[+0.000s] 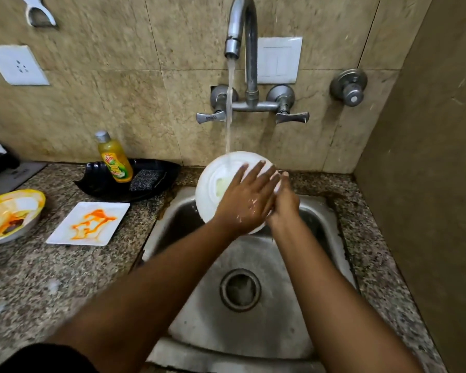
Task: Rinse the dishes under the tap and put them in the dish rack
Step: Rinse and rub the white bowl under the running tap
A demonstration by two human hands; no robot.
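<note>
White plate (215, 181) tilts over the sink (253, 332), under the tap (240, 28) stream. The left hand (246, 200) lies flat on its face, fingers straight; the right hand (284, 203) grips its right rim. Left of them, a stained square plate (89, 223) and bowl (11, 214) wait.

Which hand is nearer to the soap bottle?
Left. The left hand lies flat on the white plate, on the soap bottle's side; the right hand holds the plate's far edge.
</note>
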